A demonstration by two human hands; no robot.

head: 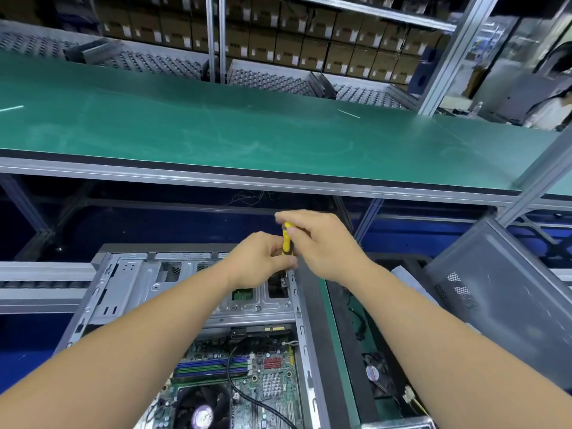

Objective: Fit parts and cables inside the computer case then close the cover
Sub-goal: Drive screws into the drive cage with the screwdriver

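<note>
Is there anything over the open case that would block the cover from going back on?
Yes. Both hands are working above the case: the right hand and left hand hold a yellow screwdriver over its far right corner. The grey cover leans to the right, off the case. Nothing else visibly sticks up above the rim.

There was only one view, from a wide-angle camera worn on the person's head. It looked forward and steeply down, close over the open computer case (198, 320), with both forearms reaching in from the bottom edge. Farther off it faced the long green table (247, 128) and the shelves of cardboard boxes (278, 41) behind. Straight edges bowed toward the frame's borders.
</note>
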